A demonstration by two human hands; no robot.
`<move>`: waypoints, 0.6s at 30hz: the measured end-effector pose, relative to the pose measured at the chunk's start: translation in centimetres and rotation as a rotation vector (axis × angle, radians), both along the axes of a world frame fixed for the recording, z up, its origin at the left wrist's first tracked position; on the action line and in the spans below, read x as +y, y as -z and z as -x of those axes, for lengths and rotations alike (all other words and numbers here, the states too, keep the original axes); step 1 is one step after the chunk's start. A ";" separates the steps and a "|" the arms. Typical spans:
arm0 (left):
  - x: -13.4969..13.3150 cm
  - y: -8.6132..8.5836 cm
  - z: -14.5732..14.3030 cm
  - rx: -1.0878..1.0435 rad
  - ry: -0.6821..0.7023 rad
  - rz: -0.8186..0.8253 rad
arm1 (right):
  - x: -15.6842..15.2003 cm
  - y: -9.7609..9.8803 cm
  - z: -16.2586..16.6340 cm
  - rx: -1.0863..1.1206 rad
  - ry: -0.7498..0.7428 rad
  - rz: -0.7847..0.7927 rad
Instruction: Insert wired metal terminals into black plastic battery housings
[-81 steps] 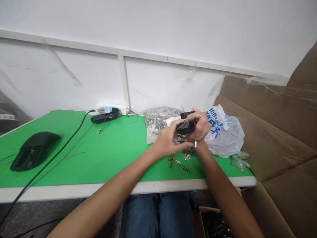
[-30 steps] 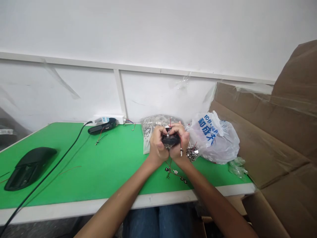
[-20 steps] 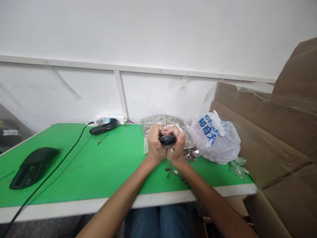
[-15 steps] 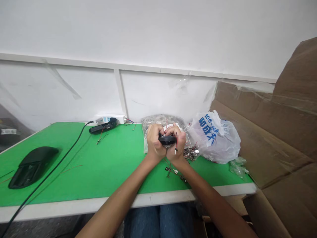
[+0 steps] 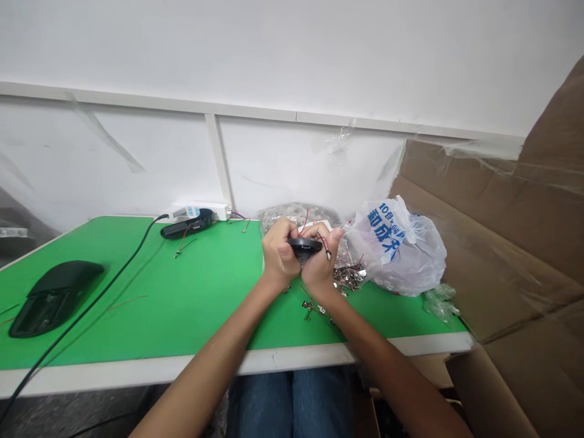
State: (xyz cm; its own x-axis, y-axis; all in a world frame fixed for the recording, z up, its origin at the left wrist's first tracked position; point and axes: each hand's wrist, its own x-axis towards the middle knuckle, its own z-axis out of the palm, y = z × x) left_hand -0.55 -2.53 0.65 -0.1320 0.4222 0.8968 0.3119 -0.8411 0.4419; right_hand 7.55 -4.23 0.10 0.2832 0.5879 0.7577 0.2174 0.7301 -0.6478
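Above the green table, both my hands are closed around a black plastic housing (image 5: 305, 246) with a rounded edge turned towards me. My left hand (image 5: 277, 250) grips its left side, thumb along the near edge. On the other side, my right hand (image 5: 320, 267) holds it with curled fingers. Thin red wires (image 5: 306, 218) stick up from the housing, and a wire with a small connector (image 5: 328, 253) hangs over my right fingers. What my fingertips touch inside is hidden. Below my right wrist lie small metal parts with wires (image 5: 308, 309).
A heap of small metal parts (image 5: 350, 277) lies beside a clear bag (image 5: 292, 212) and a white plastic bag (image 5: 404, 249). At left are a larger black housing (image 5: 57, 298), a black cable (image 5: 107, 286), a second black device (image 5: 187, 226) and a power strip (image 5: 222, 211). Cardboard (image 5: 493, 243) stands right.
The housing has tilted in my hands, showing more of its underside, and the connector on its wire has swung up and to the right. The view has shifted slightly.
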 end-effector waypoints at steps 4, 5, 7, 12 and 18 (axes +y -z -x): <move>0.1 0.1 -0.1 -0.022 0.002 0.053 | -0.5 -1.0 0.4 0.164 0.010 0.100; 0.1 0.1 -0.1 -0.031 0.009 0.056 | -0.6 -1.1 0.5 0.168 0.015 0.109; 0.0 0.0 -0.2 -0.044 0.022 0.071 | -0.8 -1.3 0.6 0.174 0.019 0.126; -0.3 0.0 -0.4 -0.068 0.029 0.135 | -1.0 -1.6 0.7 0.185 0.027 0.205; -0.4 0.1 -0.7 -0.087 0.009 0.177 | -1.0 -1.7 0.8 0.192 0.066 0.269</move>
State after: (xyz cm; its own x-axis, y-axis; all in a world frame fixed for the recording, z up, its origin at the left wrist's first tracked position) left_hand 0.15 -2.94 0.50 -0.2015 0.5736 0.7940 0.2590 -0.7506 0.6079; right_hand 6.73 -5.21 1.77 0.4498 0.7352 0.5072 0.1144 0.5158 -0.8491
